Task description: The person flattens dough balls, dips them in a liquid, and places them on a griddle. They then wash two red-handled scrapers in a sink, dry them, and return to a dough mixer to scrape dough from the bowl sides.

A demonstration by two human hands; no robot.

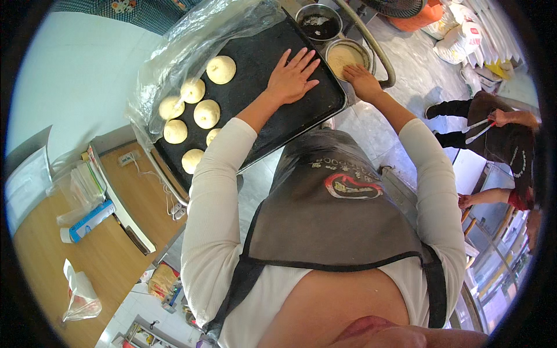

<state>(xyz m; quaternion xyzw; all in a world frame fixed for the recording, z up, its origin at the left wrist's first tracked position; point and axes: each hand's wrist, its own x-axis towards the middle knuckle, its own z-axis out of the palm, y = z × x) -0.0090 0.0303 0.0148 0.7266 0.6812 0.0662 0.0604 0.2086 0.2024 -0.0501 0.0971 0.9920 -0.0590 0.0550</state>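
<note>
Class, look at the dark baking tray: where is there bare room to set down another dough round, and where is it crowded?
Bare: the baking tray around the left hand, toward the bowls. Crowded: the plastic-sheet end, filled by dough rounds.

Matt dark metal tray [301, 110], smooth pale dough rounds [207, 113], crinkled glossy plastic sheet [191, 43], wooden desk [110, 243].

The black baking tray [301, 116] is bare along its near edge and right half; dough rounds [207, 113] crowd its left end; plastic sheet [191, 40] overhangs the far-left corner; two metal bowls [347, 57] block the far-right corner.
</note>
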